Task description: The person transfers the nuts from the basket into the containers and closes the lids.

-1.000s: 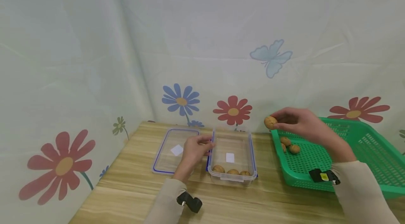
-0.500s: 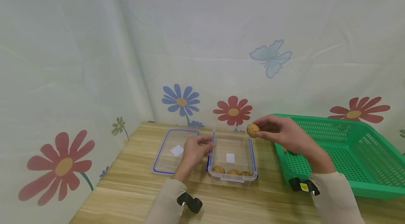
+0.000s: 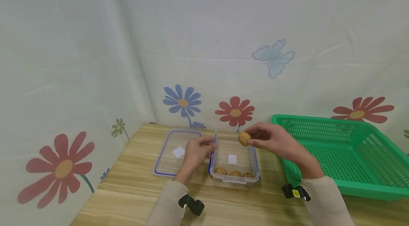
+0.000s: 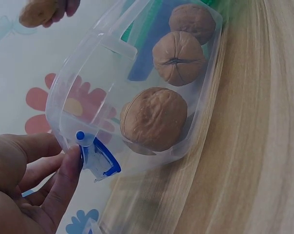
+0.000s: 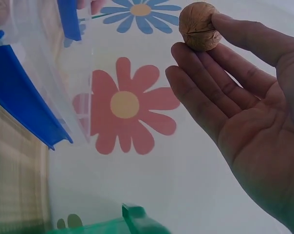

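Wood-grained bench [image 3: 246,208] carries a green basket [image 3: 338,158] at right, a clear box [image 3: 234,180] left of it, then a blue-edged lid [image 3: 172,142]. The left hand [image 3: 196,151] pinches the box's left side; the right hand [image 3: 276,141] has fingers clamped on a walnut [image 3: 244,138], raised over the far right corner; three more walnuts [image 3: 235,174] lie inside.

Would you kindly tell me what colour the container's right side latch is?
The side latch is blue; it shows best in the right wrist view.
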